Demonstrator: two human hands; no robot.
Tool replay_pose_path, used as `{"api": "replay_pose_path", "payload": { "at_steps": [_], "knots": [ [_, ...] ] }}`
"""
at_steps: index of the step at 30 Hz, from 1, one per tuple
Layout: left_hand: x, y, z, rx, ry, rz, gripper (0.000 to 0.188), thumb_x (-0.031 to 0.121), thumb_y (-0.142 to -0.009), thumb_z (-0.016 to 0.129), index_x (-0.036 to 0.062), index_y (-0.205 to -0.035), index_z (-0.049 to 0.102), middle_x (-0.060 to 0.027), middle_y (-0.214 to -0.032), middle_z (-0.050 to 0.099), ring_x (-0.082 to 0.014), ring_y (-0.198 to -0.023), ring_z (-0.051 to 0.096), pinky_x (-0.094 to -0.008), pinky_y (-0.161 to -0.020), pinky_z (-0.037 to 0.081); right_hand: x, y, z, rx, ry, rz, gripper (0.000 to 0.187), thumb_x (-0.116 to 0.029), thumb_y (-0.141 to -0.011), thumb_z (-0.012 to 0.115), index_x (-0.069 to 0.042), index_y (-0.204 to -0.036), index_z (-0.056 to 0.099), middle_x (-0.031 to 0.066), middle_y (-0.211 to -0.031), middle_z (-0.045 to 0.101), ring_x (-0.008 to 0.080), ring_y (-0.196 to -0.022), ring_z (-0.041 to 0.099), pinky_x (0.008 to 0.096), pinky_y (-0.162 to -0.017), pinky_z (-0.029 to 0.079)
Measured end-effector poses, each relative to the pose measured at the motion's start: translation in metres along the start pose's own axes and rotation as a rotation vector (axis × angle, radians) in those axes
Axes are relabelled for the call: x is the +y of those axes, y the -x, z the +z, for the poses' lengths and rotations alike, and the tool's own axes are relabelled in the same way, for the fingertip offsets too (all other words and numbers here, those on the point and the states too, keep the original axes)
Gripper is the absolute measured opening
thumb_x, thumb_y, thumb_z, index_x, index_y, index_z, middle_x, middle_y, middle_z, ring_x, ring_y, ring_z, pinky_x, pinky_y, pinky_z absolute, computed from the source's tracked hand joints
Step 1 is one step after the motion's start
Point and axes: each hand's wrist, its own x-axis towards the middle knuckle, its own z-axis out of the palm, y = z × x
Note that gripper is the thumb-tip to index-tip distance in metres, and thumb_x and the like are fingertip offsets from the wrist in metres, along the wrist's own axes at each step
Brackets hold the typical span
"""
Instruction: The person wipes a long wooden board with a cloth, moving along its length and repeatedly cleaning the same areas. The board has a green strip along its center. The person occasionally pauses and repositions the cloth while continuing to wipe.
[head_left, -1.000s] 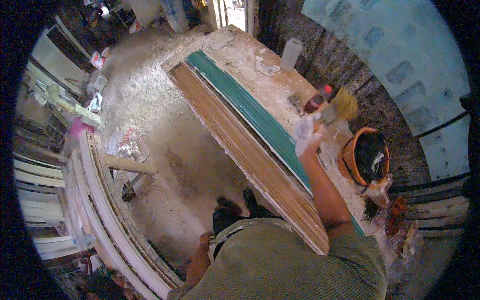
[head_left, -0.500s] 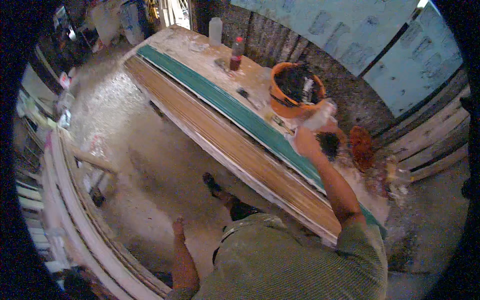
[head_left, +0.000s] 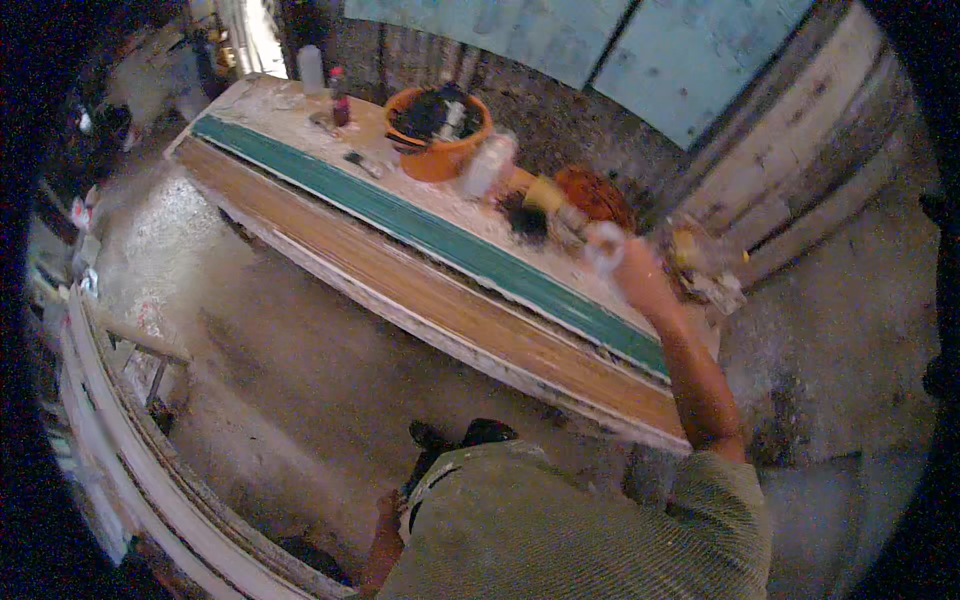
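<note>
Workbench with two long strips, containers and a brush in hand

Far left: long pale strips (head_left: 105,440), stacked, curving along the edge of view. Tabletop (head_left: 265,97), one, pale and dusty, running diagonally to the right. Bottle (head_left: 311,70), translucent white, upright at the far end. Red-capped bottle (head_left: 340,105), dark contents, upright just beside it. Left hand (head_left: 390,507), low beside the person's body; whether its fingers are closed cannot be told. Green strip (head_left: 420,222), one, lying lengthwise on the tabletop. Brown strip (head_left: 420,285), one, parallel on the near side. Bucket (head_left: 430,165), orange, dark inside. Crumpled bag (head_left: 489,167), whitish, near the bucket. Brush (head_left: 547,197), yellowish bristles, blurred, held over the right part of the tabletop, bristles pointing up-left. Reddish-orange bundle (head_left: 597,195), behind it. Right hand (head_left: 642,275), fingers closed around the brush's handle. Far right: crumpled clear plastic (head_left: 708,262).
</note>
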Motion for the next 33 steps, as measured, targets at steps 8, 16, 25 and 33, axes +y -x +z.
{"api": "replay_pose_path", "payload": {
  "at_steps": [8, 16, 25, 33],
  "knots": [
    [-0.016, 0.013, 0.031, -0.039, -0.153, 0.189, 0.041, 0.036, -0.101, 0.057, 0.0124, -0.134, 0.061, -0.0126, -0.131, 0.065, -0.029, -0.113, 0.064, -0.0488, -0.092, 0.053, 0.147, 0.165, -0.116, -0.271, 0.689, -0.012, 0.018, -0.015, -0.087, 0.066, -0.001, -0.097, 0.071, 0.0201, -0.077, 0.072, 0.0382, -0.068, 0.071, 0.0506, -0.064, 0.057],
    [-0.06, 0.054, 0.143, 0.251, -1.05, 0.482, 0.042, 0.038, -0.104, 0.05, 0.0073, -0.121, 0.074, -0.0175, -0.125, 0.069, -0.0338, -0.107, 0.065, -0.0516, -0.094, 0.051, 0.266, 0.336, -0.251, -0.586, 0.865, 0.229, 0.018, -0.015, -0.088, 0.064, -0.004, -0.1, 0.069, 0.0199, -0.083, 0.073, 0.0379, -0.078, 0.073, 0.0461, -0.065, 0.059],
    [-0.236, 0.087, 0.177, -0.142, -0.364, 0.049, 0.038, 0.036, -0.101, 0.054, 0.009, -0.123, 0.07, -0.0117, -0.113, 0.072, -0.0319, -0.095, 0.069, -0.0517, -0.08, 0.056, 0.333, 0.441, -0.294, 0.194, 0.214, 0.565, 0.021, -0.023, -0.096, 0.063, -0.004, -0.093, 0.072, 0.0199, -0.087, 0.072, 0.0368, -0.076, 0.072, 0.0486, -0.066, 0.057],
    [-0.26, 0.12, 0.146, 0.008, -0.079, 0.014, 0.042, 0.034, -0.1, 0.06, 0.0092, -0.134, 0.061, -0.0123, -0.116, 0.071, -0.0327, -0.092, 0.069, -0.0488, -0.076, 0.059, 0.333, 0.519, -0.304, -0.006, 0.25, 0.617, 0.018, -0.018, -0.094, 0.064, -0.003, -0.1, 0.071, 0.0168, -0.083, 0.069, 0.0321, -0.074, 0.069, 0.0448, -0.064, 0.055]
  ]
}}
